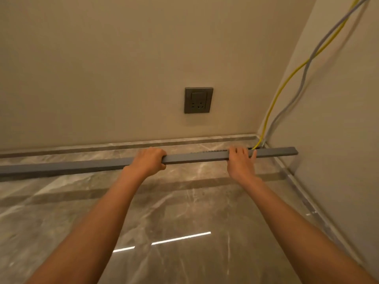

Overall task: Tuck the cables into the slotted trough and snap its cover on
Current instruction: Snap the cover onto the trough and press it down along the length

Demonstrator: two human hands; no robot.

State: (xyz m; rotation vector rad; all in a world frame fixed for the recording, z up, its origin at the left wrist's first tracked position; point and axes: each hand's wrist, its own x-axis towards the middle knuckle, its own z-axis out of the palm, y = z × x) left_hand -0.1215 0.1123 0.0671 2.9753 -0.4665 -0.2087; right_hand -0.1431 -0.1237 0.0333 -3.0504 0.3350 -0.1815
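Note:
A long grey trough cover (194, 158) runs across the floor in front of the wall, its right end near the corner. My left hand (146, 159) grips it near the middle, fingers curled over its far edge. My right hand (240, 160) holds it further right, fingers over the top. Just behind the cover, between my hands, the slotted edge of the grey trough (209, 151) shows. A yellow cable (287, 80) and a grey cable (303, 78) come down the right wall into the corner and enter the trough behind the cover.
A dark wall socket (198, 100) sits on the beige wall above the trough. A marble skirting (82, 149) runs along the wall foot. The glossy marble floor (164, 212) spreads in front. The right wall (338, 140) closes the corner.

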